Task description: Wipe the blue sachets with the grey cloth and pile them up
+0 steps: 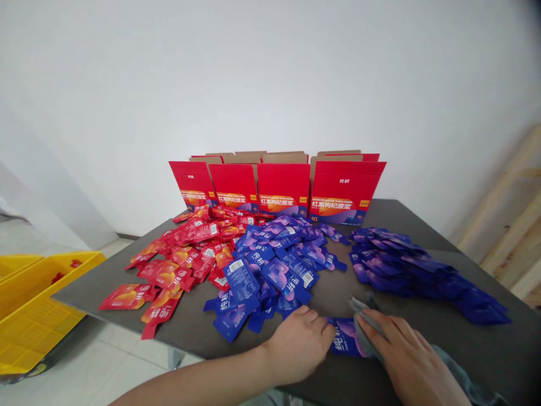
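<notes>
A blue pouch lies low over the front of the dark table, between my two hands. My left hand is closed and pinches the pouch's left end. A grey cloth is in my right hand, whose fingers press it against the pouch's right part. Just beyond my left hand is a loose heap of blue pouches. Further right, more blue pouches lie overlapping in a long stack. Red pouches are heaped on the left, touching the blue heap.
Several open red cartons stand in rows at the back, against the white wall. A yellow basket with small red things inside stands left of the dark table. Pale wooden boards are at the far right.
</notes>
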`<action>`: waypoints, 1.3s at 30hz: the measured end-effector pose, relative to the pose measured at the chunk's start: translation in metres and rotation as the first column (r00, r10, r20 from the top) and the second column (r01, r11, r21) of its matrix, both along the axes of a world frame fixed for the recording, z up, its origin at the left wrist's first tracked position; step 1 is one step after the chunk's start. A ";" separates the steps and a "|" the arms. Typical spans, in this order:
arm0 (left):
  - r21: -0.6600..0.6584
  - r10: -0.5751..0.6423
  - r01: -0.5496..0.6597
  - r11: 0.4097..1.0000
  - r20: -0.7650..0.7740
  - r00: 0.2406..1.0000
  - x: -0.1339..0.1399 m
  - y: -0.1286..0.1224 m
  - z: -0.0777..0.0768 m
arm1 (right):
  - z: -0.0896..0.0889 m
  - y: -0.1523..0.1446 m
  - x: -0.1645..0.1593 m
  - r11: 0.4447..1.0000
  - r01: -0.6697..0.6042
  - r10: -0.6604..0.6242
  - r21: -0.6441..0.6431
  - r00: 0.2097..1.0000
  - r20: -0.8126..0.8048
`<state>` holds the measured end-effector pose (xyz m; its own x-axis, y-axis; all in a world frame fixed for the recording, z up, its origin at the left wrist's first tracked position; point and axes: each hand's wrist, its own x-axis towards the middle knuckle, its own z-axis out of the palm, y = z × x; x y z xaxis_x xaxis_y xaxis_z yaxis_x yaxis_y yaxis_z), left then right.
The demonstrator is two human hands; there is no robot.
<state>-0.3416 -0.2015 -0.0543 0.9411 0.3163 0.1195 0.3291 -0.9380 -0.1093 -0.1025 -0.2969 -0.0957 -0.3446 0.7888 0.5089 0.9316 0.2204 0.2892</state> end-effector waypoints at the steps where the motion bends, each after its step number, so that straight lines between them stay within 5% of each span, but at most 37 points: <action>1: 0.008 -0.006 0.006 1.000 -0.002 1.000 0.000 0.000 0.000 | 0.002 0.001 -0.009 0.999 -0.038 0.038 0.002 0.999 0.001; 4: 0.035 -0.023 0.023 0.999 -0.003 1.000 0.000 0.001 -0.003 | -0.002 0.001 -0.014 0.997 -0.078 0.078 0.003 0.997 0.006; 9: -0.005 -0.029 0.029 1.000 0.003 1.000 -0.001 0.004 -0.002 | -0.018 -0.003 0.025 0.999 0.051 -0.051 -0.018 0.999 0.008; 13: -0.353 0.121 -0.077 0.932 0.103 0.987 0.000 0.011 0.009 | -0.022 0.000 0.056 0.992 0.123 -0.125 -0.029 0.989 -0.081; 15: -0.692 0.306 -0.143 0.707 0.118 0.945 0.003 0.015 0.012 | -0.018 0.001 0.067 0.985 0.172 -0.171 -0.004 0.976 -0.137; 17: -0.946 0.445 -0.128 0.297 0.019 0.895 0.007 0.018 0.009 | -0.010 0.002 0.069 0.979 0.201 -0.192 0.035 0.966 -0.173; 19: -0.994 0.460 -0.055 -0.094 -0.092 0.883 0.012 0.021 0.001 | 0.000 0.002 0.057 0.984 0.160 -0.145 0.076 0.976 -0.165; 20: -0.975 0.446 -0.018 -0.223 -0.118 0.887 0.015 0.022 -0.004 | 0.004 0.002 0.045 0.991 0.106 -0.093 0.082 0.986 -0.141; 22: -0.935 0.415 0.030 -0.353 -0.127 0.901 0.020 0.023 -0.012 | 0.010 0.002 0.014 0.996 -0.038 0.044 0.081 0.996 -0.079; 27: -0.932 0.313 -0.025 -0.361 -0.147 0.938 0.026 0.028 -0.022 | 0.002 0.010 -0.025 0.988 -0.134 0.137 0.074 0.990 -0.044; 34: -0.921 0.313 -0.060 -0.386 -0.192 0.930 0.027 0.032 -0.022 | -0.013 0.018 0.039 0.984 0.160 -0.168 0.072 0.980 0.109; 39: -0.915 0.295 -0.089 -0.393 -0.217 0.930 0.030 0.030 -0.026 | -0.003 0.014 0.021 0.995 -0.046 0.038 0.088 0.996 0.085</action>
<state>-0.3114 -0.1717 -0.0800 0.8049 0.2577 -0.5345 0.4285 0.3708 0.8240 -0.0820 -0.2832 -0.0991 -0.4204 0.7252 0.5452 0.8940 0.2284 0.3856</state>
